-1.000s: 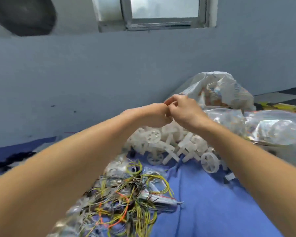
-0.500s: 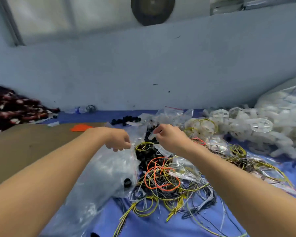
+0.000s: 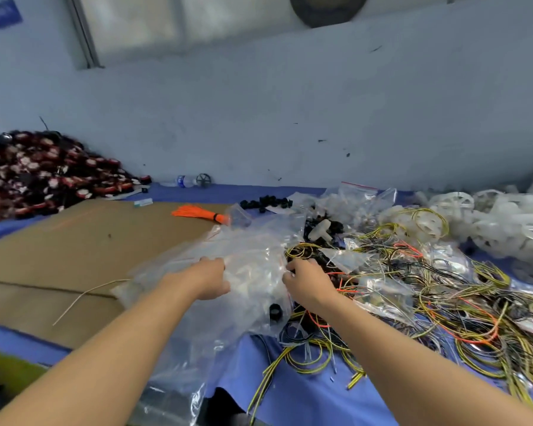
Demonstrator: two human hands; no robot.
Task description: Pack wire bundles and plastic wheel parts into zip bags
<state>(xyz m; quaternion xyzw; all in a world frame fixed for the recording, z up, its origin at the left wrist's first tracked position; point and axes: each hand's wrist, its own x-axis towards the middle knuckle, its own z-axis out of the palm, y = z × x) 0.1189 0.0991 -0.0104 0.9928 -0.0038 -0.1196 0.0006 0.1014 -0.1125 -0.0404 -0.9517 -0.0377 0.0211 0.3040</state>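
Gripping clear bag (image 3: 253, 265), both hands.

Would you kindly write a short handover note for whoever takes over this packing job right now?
Left hand grips the large clear bag near its mouth; right hand pinches the bag's red-striped edge.
The bag lies across the cardboard sheet and blue cloth.
Loose wire bundles are heaped to the right, white plastic wheel parts behind them.
Done: some parts seem bagged already.
Left: most wires and wheels remain unpacked.
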